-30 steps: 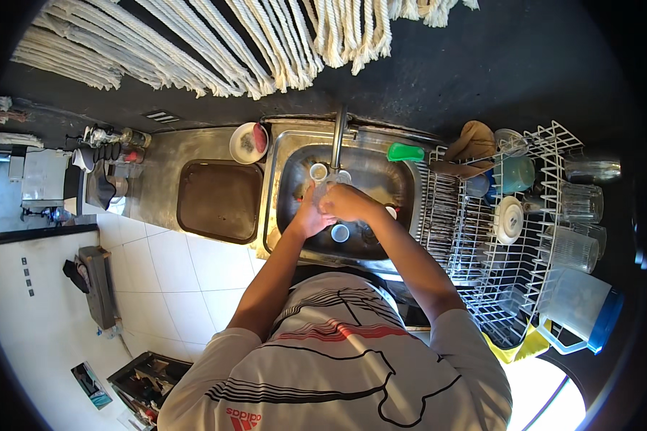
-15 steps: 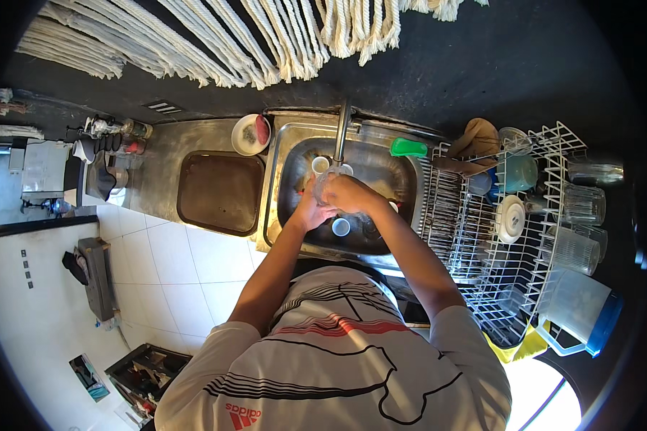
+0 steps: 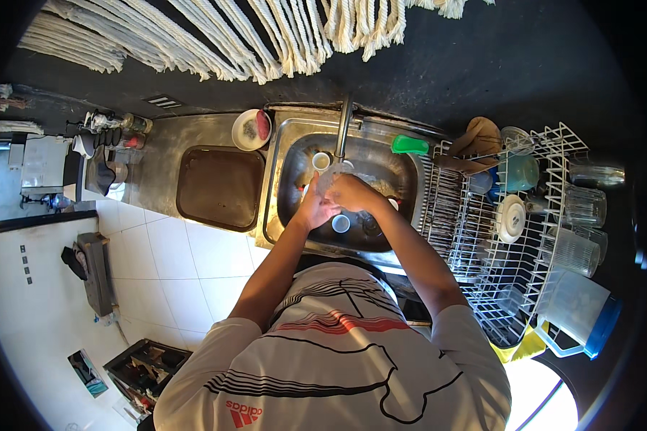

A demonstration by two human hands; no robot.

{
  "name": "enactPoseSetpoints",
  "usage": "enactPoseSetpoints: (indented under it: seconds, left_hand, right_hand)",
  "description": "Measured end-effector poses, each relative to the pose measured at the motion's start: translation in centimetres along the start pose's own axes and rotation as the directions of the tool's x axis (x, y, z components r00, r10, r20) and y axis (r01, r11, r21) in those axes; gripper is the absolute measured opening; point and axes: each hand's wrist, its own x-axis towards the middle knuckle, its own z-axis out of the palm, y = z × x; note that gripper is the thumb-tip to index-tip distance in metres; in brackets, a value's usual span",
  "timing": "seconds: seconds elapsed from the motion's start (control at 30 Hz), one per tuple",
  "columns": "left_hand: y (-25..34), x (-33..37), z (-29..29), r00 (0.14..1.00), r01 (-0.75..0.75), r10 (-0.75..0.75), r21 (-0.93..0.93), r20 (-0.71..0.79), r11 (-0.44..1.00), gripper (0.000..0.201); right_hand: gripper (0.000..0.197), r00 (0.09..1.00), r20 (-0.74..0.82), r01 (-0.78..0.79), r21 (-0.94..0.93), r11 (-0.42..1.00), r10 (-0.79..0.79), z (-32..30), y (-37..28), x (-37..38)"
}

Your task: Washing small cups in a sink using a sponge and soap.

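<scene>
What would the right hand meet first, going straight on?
Past the clear item it seems to touch, the right hand would probably meet the white cup left of the faucet; depth is unclear.

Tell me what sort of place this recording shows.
Most likely a kitchen, though home or workplace I can't tell. A metal sink with a tap holds small cups, and a dish rack with drinking glasses stands to its right.
</scene>
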Motion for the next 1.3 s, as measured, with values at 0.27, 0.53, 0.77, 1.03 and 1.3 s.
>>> enactPoseSetpoints:
  seconds: [0.27, 0.53, 0.77, 1.03, 1.3]
  left_hand:
    - [-0.4, 0.4, -1.0, 0.997, -0.077, 0.077, 0.049, 0.006, 0.996, 0.067]
    - [-0.3, 0.8, -2.3, 0.984, -0.172, 0.174, 0.053, -0.032, 0.984, 0.065]
    - [0.4, 0.8, -0.9, 0.995, -0.094, 0.092, 0.041, 0.042, 0.995, 0.058]
    - [0.2, 1.1, -0.4, 0.991, -0.088, 0.104, 0.170, -0.088, 0.982, 0.055]
    - [1.0, 2.1, 0.5, 0.962, -0.262, 0.268, 0.090, -0.054, 0.961, 0.052]
  right_hand:
    - [0.014, 0.995, -0.059, -0.062, 0.320, 0.945, 0.085, 1.6, -0.1, -0.1]
    - [0.025, 0.979, -0.108, -0.094, 0.505, 0.858, 0.171, 0.5, -1.4, -0.5]
    - [0.027, 0.982, -0.181, -0.019, 0.220, 0.975, 0.060, 1.7, 0.3, -0.5]
    - [0.033, 0.991, -0.077, -0.096, 0.185, 0.978, 0.112, 0.3, -0.6, -0.5]
    - [0.046, 0.699, -0.645, -0.293, 0.136, 0.946, 0.309, -0.5, -4.7, -4.1]
